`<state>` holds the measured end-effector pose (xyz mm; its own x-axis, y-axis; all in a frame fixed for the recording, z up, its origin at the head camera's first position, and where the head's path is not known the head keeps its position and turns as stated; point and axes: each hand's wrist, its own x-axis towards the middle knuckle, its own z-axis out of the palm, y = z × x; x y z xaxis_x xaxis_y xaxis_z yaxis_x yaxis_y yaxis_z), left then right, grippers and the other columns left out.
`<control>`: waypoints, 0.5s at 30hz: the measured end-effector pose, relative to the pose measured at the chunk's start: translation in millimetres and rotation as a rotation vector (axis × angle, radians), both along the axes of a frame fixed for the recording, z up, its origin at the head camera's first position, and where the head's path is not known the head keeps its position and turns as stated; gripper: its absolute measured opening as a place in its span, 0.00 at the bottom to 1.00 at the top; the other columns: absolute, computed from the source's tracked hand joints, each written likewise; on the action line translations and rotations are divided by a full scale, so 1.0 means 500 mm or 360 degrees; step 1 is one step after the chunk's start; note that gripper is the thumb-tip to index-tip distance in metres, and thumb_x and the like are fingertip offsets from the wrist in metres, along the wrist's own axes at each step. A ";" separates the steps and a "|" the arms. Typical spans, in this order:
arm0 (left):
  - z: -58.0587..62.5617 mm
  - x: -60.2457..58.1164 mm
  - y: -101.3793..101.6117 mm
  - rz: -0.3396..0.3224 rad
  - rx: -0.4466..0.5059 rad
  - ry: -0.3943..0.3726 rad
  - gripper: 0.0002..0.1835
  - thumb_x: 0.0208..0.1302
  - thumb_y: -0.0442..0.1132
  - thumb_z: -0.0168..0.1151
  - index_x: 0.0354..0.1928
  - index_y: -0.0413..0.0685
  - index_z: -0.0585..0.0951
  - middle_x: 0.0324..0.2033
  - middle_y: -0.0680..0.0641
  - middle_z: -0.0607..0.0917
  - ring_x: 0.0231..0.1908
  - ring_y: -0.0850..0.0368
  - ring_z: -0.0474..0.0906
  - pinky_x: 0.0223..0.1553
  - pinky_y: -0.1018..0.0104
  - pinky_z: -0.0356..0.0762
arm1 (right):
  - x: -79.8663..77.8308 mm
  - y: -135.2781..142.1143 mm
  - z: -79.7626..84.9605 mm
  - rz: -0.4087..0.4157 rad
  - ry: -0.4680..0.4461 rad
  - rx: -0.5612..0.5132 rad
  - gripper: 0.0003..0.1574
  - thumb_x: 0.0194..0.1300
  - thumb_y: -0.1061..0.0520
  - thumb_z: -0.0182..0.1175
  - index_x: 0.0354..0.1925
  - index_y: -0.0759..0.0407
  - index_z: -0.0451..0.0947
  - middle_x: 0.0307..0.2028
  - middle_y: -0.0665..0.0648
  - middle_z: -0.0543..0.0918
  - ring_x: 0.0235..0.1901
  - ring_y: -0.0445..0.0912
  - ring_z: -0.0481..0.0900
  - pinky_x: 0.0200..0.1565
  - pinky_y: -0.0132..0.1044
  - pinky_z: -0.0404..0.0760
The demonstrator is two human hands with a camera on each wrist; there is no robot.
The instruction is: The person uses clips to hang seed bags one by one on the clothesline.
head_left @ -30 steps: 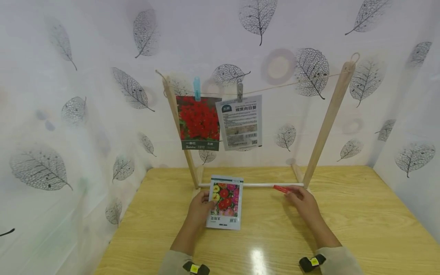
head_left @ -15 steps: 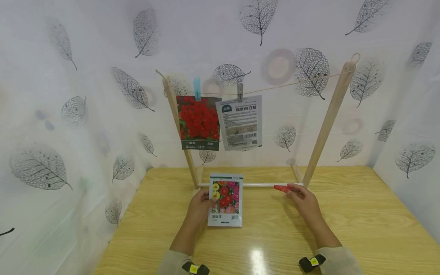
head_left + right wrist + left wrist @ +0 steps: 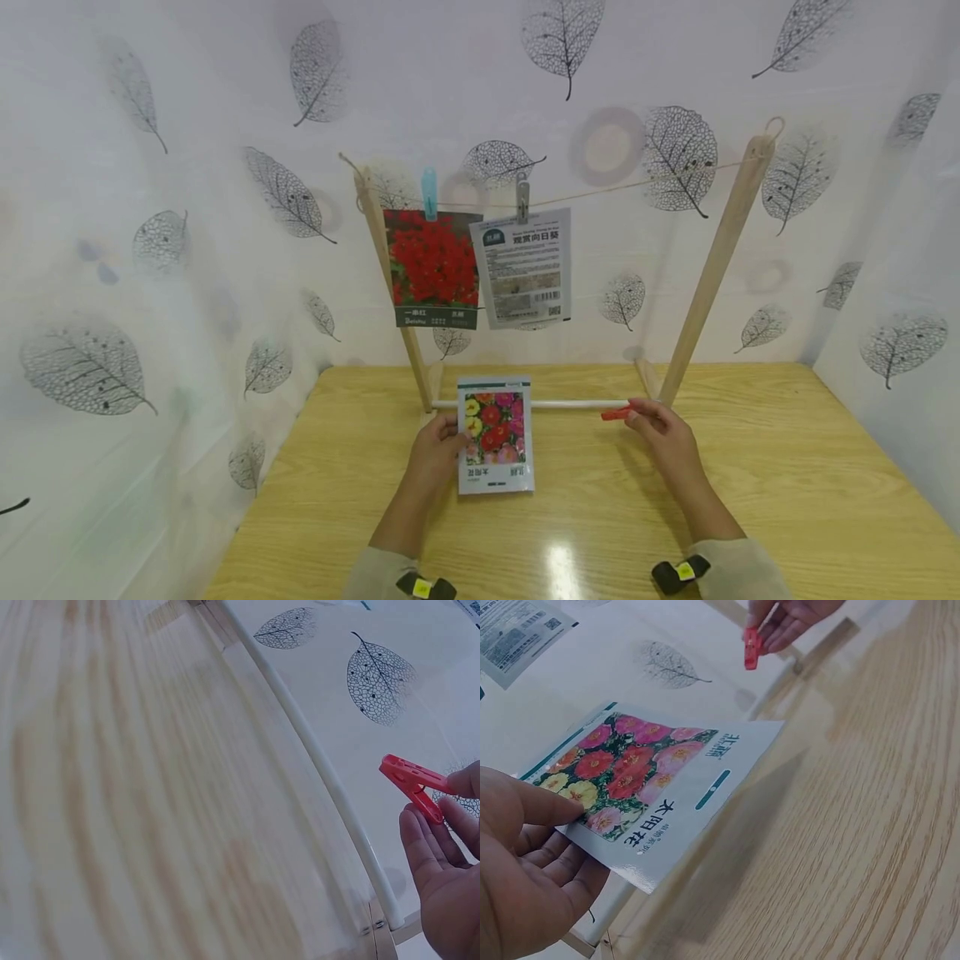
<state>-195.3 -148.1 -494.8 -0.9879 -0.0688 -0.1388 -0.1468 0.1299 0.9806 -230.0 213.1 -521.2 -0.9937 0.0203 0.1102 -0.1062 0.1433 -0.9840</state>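
Note:
My left hand pinches a seed packet by its left edge, thumb on the flower picture. In the left wrist view the packet is tilted above the tabletop. My right hand pinches a red clothespin near the right end of the white rod. The right wrist view has the clothespin between thumb and fingers, its handle ends spread apart. Two more packets hang from a string: a red-flower packet under a blue clothespin and a text-covered packet under a grey clothespin.
Wooden posts, one at left and one at right, carry the string. A white rod joins them low down, behind the held packet. A leaf-print curtain surrounds the wooden table.
The held packet has shifted slightly up and right and straightened a little. The red clothespin has turned slightly in my right fingers. Both hands stay nearly in place; the hanging packets are unchanged.

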 end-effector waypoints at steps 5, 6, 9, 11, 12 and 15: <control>0.001 0.000 0.000 0.0004 -0.0001 0.0021 0.17 0.70 0.35 0.59 0.58 0.37 0.77 0.50 0.38 0.84 0.44 0.55 0.81 0.50 0.62 0.82 | -0.007 0.002 -0.004 0.0003 0.0067 -0.0061 0.27 0.75 0.54 0.59 0.60 0.74 0.72 0.47 0.38 0.81 0.47 0.29 0.82 0.51 0.26 0.83; 0.001 0.000 0.000 0.0004 0.0008 0.0025 0.17 0.70 0.35 0.59 0.58 0.36 0.77 0.49 0.38 0.84 0.44 0.55 0.81 0.50 0.62 0.82 | -0.008 0.003 -0.005 0.0004 0.0091 -0.0074 0.26 0.75 0.55 0.58 0.59 0.75 0.73 0.46 0.39 0.82 0.47 0.30 0.83 0.50 0.26 0.83; -0.001 -0.002 0.001 -0.0002 0.0031 0.0039 0.17 0.70 0.34 0.58 0.57 0.35 0.77 0.49 0.38 0.85 0.44 0.56 0.82 0.50 0.63 0.82 | -0.012 0.004 -0.007 0.0013 0.0152 -0.0100 0.24 0.75 0.56 0.58 0.57 0.76 0.73 0.43 0.39 0.84 0.45 0.32 0.85 0.50 0.26 0.83; -0.003 -0.004 0.000 -0.0010 0.0028 0.0040 0.17 0.70 0.34 0.58 0.57 0.35 0.77 0.48 0.38 0.85 0.44 0.56 0.82 0.50 0.63 0.82 | -0.012 0.005 -0.008 0.0007 0.0172 -0.0100 0.23 0.74 0.56 0.58 0.56 0.76 0.74 0.42 0.39 0.85 0.44 0.34 0.86 0.50 0.26 0.83; -0.004 -0.004 0.000 -0.0008 0.0023 0.0035 0.16 0.70 0.33 0.59 0.57 0.35 0.77 0.48 0.39 0.85 0.44 0.56 0.82 0.49 0.64 0.82 | -0.012 0.005 -0.008 0.0004 0.0176 -0.0097 0.23 0.74 0.56 0.58 0.56 0.75 0.75 0.42 0.39 0.85 0.44 0.34 0.86 0.50 0.25 0.83; -0.007 -0.007 -0.001 -0.0009 0.0015 0.0037 0.16 0.70 0.33 0.58 0.57 0.36 0.78 0.48 0.39 0.85 0.44 0.56 0.82 0.50 0.64 0.83 | -0.011 0.006 -0.008 0.0007 0.0185 -0.0116 0.23 0.74 0.56 0.59 0.56 0.75 0.75 0.42 0.40 0.86 0.44 0.37 0.87 0.50 0.25 0.83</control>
